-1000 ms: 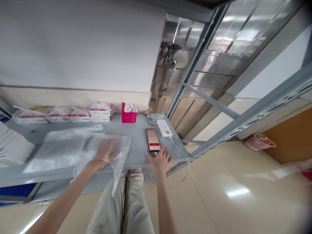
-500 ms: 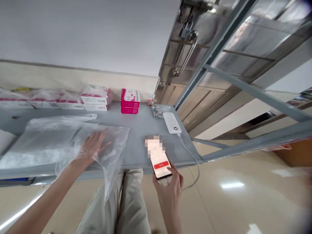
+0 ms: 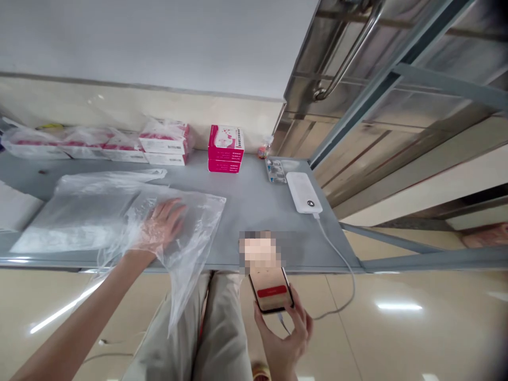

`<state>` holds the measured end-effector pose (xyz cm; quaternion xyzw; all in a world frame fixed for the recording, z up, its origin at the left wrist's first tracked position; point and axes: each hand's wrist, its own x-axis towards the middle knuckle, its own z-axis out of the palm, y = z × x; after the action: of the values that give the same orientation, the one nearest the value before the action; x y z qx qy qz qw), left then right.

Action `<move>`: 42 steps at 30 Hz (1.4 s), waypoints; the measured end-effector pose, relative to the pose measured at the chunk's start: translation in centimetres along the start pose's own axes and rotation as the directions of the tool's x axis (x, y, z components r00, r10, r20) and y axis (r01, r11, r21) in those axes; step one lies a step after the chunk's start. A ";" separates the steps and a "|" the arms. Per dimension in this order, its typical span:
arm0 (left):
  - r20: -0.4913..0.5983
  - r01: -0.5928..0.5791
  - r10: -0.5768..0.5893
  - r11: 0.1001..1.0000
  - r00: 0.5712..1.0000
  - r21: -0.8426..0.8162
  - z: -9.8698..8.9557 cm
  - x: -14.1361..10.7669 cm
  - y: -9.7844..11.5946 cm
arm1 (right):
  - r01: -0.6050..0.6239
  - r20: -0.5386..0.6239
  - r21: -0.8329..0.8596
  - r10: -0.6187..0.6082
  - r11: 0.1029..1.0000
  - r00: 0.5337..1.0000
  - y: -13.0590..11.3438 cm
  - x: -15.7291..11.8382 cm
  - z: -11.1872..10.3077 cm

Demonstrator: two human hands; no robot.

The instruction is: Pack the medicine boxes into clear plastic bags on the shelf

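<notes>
My left hand (image 3: 164, 225) is inside a clear plastic bag (image 3: 198, 217), fingers spread, lying over the grey shelf. The bag's loose corner hangs past the shelf's front edge. Low in the middle, my right hand (image 3: 288, 328) grips the lower end of a phone (image 3: 273, 297) between thumb and fingers. A red button shows on its screen, and the upper part is pixelated. A cable runs from the phone's lower end towards a white power bank (image 3: 304, 191), which lies near the shelf's right end.
Pink-and-white boxes (image 3: 225, 149) stand stacked at the back; several more (image 3: 164, 143) are wrapped in plastic to the left. A blister pack (image 3: 275, 171) lies beside the power bank. A grey metal frame (image 3: 357, 121) rises at the right. White material (image 3: 18, 206) is at the far left.
The view has shifted, moving shelf items up and right in the picture. The phone and my right hand appear lower, the phone nearer the shelf's front edge. My left hand remains in the bag.
</notes>
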<state>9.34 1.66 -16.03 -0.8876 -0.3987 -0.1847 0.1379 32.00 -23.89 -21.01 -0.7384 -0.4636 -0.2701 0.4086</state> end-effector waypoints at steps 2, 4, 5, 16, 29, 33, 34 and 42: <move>-0.001 -0.003 0.003 1.000 1.000 -0.017 0.1 0.0 -0.1 | 0.004 -0.007 -0.037 -0.004 0.999 1.000 0.3 -0.3 0.2; 0.000 0.006 -0.006 0.999 1.000 -0.039 0.2 0.0 -0.1 | -0.016 -0.015 -0.079 0.015 0.997 1.000 0.5 -0.7 0.4; -0.004 0.007 -0.008 0.999 1.000 -0.054 0.2 0.0 -0.2 | -0.029 -0.018 -0.092 0.027 0.995 0.999 0.5 -0.8 0.4; -0.065 -0.023 0.014 0.989 0.998 -0.149 0.3 0.4 0.0 | -0.090 -0.024 -0.032 0.089 0.995 0.996 0.2 -1.5 1.0; 0.064 0.047 -0.037 0.983 0.997 -0.175 -0.2 0.6 0.2 | -0.106 0.004 -0.066 0.106 0.992 0.994 0.3 -1.9 1.5; 0.066 0.067 -0.055 0.978 0.996 -0.199 -0.2 0.6 0.3 | -0.114 0.018 -0.054 0.115 0.992 0.993 0.2 -1.9 1.4; 0.061 0.069 -0.057 0.978 0.996 -0.199 -0.2 0.6 0.4 | -0.117 0.014 -0.042 0.118 0.992 0.993 0.1 -1.8 1.4; 0.076 0.071 -0.065 0.994 0.995 -0.083 0.2 0.8 0.8 | -0.170 0.061 -0.112 0.177 0.979 0.982 -0.6 3.4 1.2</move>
<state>10.48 1.71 -15.93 -0.8847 -0.4254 -0.1735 0.0787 32.95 -21.19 -18.78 -0.8057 -0.3964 -0.2315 0.3743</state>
